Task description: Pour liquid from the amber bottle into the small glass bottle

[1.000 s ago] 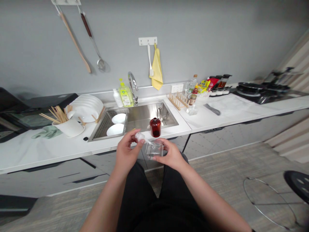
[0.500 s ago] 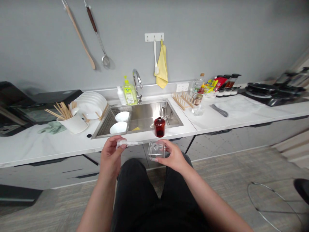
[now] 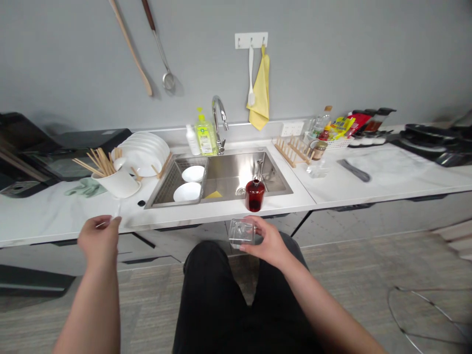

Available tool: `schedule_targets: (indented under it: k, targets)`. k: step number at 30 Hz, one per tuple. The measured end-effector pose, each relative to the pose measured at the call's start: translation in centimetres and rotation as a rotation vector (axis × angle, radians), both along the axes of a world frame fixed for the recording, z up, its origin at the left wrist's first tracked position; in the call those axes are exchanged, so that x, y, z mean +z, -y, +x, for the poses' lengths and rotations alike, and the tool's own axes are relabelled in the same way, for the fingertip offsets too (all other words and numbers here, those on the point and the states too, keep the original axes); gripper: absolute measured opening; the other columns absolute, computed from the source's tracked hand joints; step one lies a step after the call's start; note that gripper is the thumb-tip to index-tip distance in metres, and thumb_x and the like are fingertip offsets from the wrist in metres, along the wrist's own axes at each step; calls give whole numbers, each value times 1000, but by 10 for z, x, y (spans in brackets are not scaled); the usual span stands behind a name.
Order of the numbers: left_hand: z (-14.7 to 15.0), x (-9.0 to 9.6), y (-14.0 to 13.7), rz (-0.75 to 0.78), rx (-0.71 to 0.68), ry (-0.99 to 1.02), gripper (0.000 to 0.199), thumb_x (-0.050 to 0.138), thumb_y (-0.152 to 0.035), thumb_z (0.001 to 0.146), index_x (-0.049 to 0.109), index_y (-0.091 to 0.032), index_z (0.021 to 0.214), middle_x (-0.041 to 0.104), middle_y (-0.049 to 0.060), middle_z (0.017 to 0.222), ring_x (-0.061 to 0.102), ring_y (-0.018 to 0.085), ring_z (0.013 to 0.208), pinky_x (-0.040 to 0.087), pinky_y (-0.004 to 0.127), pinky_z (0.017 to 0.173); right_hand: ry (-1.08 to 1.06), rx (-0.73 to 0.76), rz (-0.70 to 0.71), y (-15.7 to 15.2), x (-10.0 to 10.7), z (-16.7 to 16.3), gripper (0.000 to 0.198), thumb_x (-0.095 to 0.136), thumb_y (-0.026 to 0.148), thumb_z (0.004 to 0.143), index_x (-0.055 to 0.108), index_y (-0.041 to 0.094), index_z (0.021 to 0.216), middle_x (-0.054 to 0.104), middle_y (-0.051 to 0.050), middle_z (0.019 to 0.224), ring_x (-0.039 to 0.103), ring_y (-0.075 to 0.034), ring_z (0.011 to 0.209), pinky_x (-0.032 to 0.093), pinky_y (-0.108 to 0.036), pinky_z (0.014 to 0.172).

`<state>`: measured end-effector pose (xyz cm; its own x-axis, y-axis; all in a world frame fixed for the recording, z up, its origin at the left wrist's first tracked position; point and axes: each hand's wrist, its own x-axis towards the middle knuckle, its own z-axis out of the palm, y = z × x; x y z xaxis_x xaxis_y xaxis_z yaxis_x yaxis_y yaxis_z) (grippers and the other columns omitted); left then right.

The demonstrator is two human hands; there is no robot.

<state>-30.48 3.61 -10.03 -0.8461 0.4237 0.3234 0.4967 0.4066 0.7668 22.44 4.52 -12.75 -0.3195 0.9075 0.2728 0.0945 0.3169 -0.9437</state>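
We note the right hand (image 3: 268, 242) with its grip spread across a clear container (image 3: 240, 234), held in front of the counter (image 3: 40, 219) edge, near the amber bottle (image 3: 254, 196). We judge the container light, stiff, possibly brittle and slick if wet; we hold it by opposite walls, pressing lightly. The left hand (image 3: 99, 236) has a narrow grip, pinching a pale slim piece (image 3: 117, 211), too blurred to identify.

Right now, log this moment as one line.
left hand: holds white piece, mostly hidden; right hand: holds clear container; brown bottle: upright by sink
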Motion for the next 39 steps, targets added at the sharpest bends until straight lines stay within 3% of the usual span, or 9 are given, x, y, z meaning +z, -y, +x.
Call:
schedule_targets:
  k: [5, 9, 20, 24, 27, 29, 34, 37, 39]
  targets:
    - [-26, 4, -32, -254, -7, 9, 32, 92, -38, 75, 72, -22, 93, 61, -5, 77, 53, 20, 76, 34, 27, 78, 14, -13, -9, -4, -1, 0, 76, 105, 43, 75, 74, 28, 143, 82, -11, 144, 84, -33, 117, 70, -53, 107]
    - [-27, 1, -50, -326, -55, -4, 30, 91, -38, 76, 70, -22, 89, 60, -5, 74, 52, 21, 74, 37, 28, 81, 16, -31, -14, -4, 2, 3, 75, 105, 41, 75, 74, 27, 142, 82, -12, 144, 83, -35, 125, 68, -56, 112]
    - [-46, -20, -70, -310, -84, -108, 33, 90, -41, 74, 67, -22, 90, 58, -4, 78, 51, 21, 76, 55, 43, 97, 11, -27, -27, -3, 0, 6, 76, 106, 42, 75, 74, 28, 143, 81, -12, 146, 84, -33, 119, 69, -54, 111]
    - [-39, -21, -60, -143, -64, -204, 35, 87, -43, 77, 66, -23, 97, 59, 0, 87, 55, 24, 87, 57, 56, 110, 9, -25, -25, -2, -1, 5, 79, 106, 41, 75, 73, 28, 145, 81, -12, 145, 84, -31, 114, 70, -53, 109]
    - [-3, -20, -44, 87, -106, -337, 38, 83, -43, 83, 71, -20, 111, 68, 6, 107, 61, 26, 94, 59, 58, 108, -7, -18, -10, -2, -5, 3, 79, 106, 41, 74, 73, 28, 145, 81, -11, 144, 83, -32, 118, 69, -53, 110]
    - [40, -20, -30, 204, -249, -344, 43, 81, -45, 89, 73, -19, 122, 72, 11, 122, 67, 28, 100, 63, 53, 101, -24, -7, -7, -3, -7, 1, 79, 107, 42, 74, 73, 29, 145, 81, -11, 144, 82, -34, 123, 69, -53, 110]
    - [171, -26, 4, 315, -864, 10, 43, 81, -50, 100, 71, -25, 134, 75, 13, 139, 74, 33, 130, 63, 50, 111, -80, 49, -40, -2, -5, -2, 76, 106, 42, 77, 73, 30, 144, 78, -11, 146, 80, -34, 130, 67, -54, 114]
    - [229, -27, 18, 255, -1266, 286, 68, 87, -47, 98, 62, -30, 159, 68, 17, 162, 68, 38, 150, 59, 56, 121, -93, 83, -33, 0, 0, -1, 80, 108, 44, 76, 72, 31, 146, 73, -12, 152, 80, -33, 126, 67, -53, 111]
    - [254, -26, 23, 194, -1411, 378, 84, 94, -45, 93, 56, -32, 168, 64, 18, 170, 62, 40, 159, 54, 61, 129, -94, 103, -22, 3, 4, 0, 82, 108, 46, 77, 71, 31, 148, 69, -13, 158, 78, -34, 129, 67, -52, 111]
